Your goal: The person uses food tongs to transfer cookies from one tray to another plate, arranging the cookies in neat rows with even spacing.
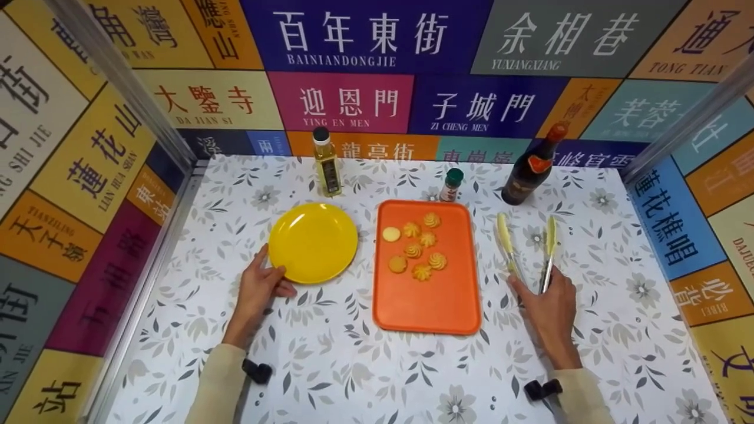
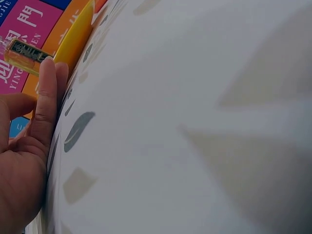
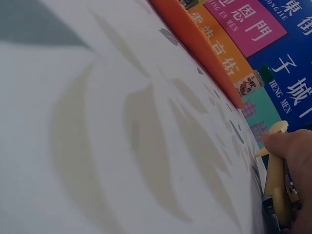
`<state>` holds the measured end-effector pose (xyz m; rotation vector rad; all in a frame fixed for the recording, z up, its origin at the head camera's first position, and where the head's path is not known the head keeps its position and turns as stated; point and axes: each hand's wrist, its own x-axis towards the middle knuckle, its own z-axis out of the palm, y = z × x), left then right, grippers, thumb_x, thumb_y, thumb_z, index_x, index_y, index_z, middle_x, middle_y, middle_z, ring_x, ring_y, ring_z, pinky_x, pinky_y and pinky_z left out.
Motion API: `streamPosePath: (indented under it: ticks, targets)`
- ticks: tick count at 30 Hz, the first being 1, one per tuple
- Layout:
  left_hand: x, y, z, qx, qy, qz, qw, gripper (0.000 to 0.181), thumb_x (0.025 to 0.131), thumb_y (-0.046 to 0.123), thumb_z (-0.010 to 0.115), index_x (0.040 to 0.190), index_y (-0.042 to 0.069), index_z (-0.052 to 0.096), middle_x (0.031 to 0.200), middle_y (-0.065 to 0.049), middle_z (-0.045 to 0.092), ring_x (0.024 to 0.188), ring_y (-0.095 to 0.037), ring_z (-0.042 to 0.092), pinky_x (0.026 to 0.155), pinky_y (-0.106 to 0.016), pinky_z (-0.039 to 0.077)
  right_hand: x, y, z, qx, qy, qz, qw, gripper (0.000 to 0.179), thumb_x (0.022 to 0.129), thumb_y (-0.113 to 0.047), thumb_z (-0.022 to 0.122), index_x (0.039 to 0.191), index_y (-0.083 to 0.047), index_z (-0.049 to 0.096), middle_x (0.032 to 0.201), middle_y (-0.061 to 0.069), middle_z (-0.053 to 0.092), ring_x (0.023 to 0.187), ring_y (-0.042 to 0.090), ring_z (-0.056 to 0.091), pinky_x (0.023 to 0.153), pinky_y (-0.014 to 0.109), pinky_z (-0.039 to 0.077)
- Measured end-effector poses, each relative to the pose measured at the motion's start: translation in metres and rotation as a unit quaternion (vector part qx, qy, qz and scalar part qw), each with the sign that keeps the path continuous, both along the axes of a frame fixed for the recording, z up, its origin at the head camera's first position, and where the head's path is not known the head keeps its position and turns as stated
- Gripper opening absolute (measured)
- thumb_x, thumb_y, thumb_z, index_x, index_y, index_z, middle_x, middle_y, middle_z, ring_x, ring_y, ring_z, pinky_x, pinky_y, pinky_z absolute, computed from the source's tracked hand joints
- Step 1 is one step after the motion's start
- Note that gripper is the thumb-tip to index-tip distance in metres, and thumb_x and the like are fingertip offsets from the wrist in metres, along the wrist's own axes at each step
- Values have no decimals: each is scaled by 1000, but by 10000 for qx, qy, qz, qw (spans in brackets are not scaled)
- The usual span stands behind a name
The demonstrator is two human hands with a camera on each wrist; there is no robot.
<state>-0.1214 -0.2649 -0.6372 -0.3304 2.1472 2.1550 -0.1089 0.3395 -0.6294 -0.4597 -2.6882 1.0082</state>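
In the head view my left hand (image 1: 263, 280) is at the lower left rim of a round yellow plate (image 1: 313, 242). Its long fingers (image 2: 46, 92) look straight in the left wrist view, with the tips against the plate's edge. My right hand (image 1: 552, 303) grips metal tongs (image 1: 548, 268) with pale yellow tips, whose two arms are spread apart. Between the hands lies an orange tray (image 1: 427, 303). Several piped, swirl-shaped cookies (image 1: 437, 261) lie on it, along with a smooth pale round one (image 1: 391, 234). Part of the tongs' grip is hidden by my right hand.
Behind the plate stands an oil bottle (image 1: 327, 165) with a dark cap. A small green-capped shaker (image 1: 452, 185) is just beyond the tray. The tall dark bottle (image 1: 530, 171) stands at the back right. Printed panels (image 1: 377, 35) wall in the patterned tabletop (image 1: 353, 371).
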Motion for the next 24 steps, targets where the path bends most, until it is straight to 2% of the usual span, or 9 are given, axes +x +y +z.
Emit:
streamPosePath:
  ticks: [3, 6, 9, 13, 16, 21, 24]
  targets:
    - [1, -1, -1, 66, 51, 19, 10000, 75, 113, 10, 63, 177, 13, 24, 89, -30, 75, 66, -29, 78, 68, -38, 70, 0, 2, -2, 43, 1, 163, 9999, 92, 93, -53, 87, 158, 2, 52, 122, 32, 60, 116, 49, 55, 95, 61, 44]
    - [2, -1, -2, 69, 114, -11, 9999, 75, 113, 10, 62, 177, 13, 24, 89, -30, 75, 66, -29, 78, 68, -38, 70, -1, 2, -1, 179, 14, 218, 9996, 88, 94, -51, 86, 158, 1, 52, 119, 31, 60, 113, 49, 56, 92, 61, 44]
    - [1, -1, -1, 55, 183, -45, 9998, 76, 113, 10, 62, 177, 12, 22, 89, -30, 75, 67, -29, 78, 69, -39, 70, -4, 0, 0, 290, 99, 131, 9994, 80, 93, -51, 86, 141, 6, 59, 112, 30, 60, 108, 50, 57, 88, 63, 45]
    - [1, 0, -2, 5, 167, 3, 9999, 76, 113, 10, 62, 177, 12, 22, 88, -29, 76, 66, -28, 78, 69, -38, 70, -5, -5, 0, 407, 146, -125, 9990, 82, 89, -56, 88, 128, 11, 60, 109, 31, 63, 105, 53, 61, 86, 67, 49]
    - [1, 0, -2, -63, 119, 49, 9999, 74, 113, 11, 62, 177, 13, 24, 87, -27, 76, 66, -28, 78, 69, -37, 70, -4, -8, 0, 487, 71, -286, 9984, 84, 88, -58, 88, 127, 11, 60, 110, 31, 63, 104, 54, 62, 84, 68, 49]
    - [1, 0, -1, -57, 122, 27, 9999, 74, 114, 13, 62, 177, 14, 23, 88, -27, 76, 67, -30, 78, 70, -39, 70, -4, -8, 1, 422, -13, -333, 9986, 72, 91, -59, 85, 112, 5, 61, 104, 26, 62, 97, 49, 62, 77, 63, 48]
    - [2, 0, -1, -30, 78, 49, 10000, 74, 114, 13, 62, 177, 15, 24, 88, -27, 76, 66, -30, 78, 70, -40, 70, -2, -9, 4, 379, -35, -251, 9990, 70, 93, -57, 84, 115, 5, 62, 107, 24, 62, 96, 48, 63, 75, 62, 49]
